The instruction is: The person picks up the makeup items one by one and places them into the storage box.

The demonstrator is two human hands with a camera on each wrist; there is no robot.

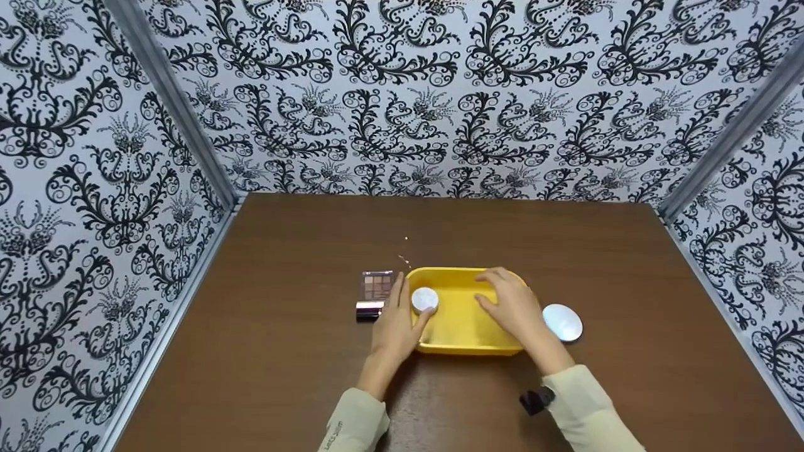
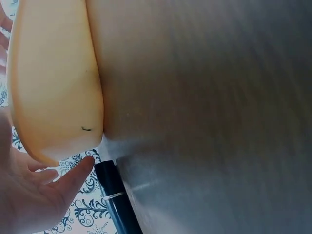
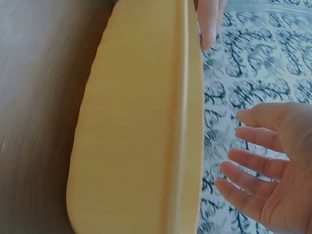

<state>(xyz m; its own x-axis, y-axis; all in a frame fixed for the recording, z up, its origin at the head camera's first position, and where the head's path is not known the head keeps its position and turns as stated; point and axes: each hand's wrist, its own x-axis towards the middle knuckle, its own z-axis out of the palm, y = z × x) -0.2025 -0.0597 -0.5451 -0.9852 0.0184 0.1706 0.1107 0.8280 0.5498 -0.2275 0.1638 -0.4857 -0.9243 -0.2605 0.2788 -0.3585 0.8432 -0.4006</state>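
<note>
When scanned from left to right in the head view, offers broad open room on the brown counter (image 1: 282,376) first; then, left of centre, an eyeshadow palette (image 1: 372,285) with a black tube (image 1: 368,312) just below. Next, left hand (image 1: 394,331) at the left rim of the yellow tray (image 1: 465,323): fingers straight along the wall, thumb over the rim, apparently not clenched on anything. Contact between thumb and small white jar (image 1: 424,298), inside the tray's left end, impossible to tell. Tray itself at lower centre, between both hands, long axis across the frame, left hand nearer its wall. Right hand (image 1: 516,307) released, fingers spread above the right end, apart from the rim in the right wrist view. Just beyond the right rim, pale round disc (image 1: 563,322), hence tight there; more room farther right and above the tray.
</note>
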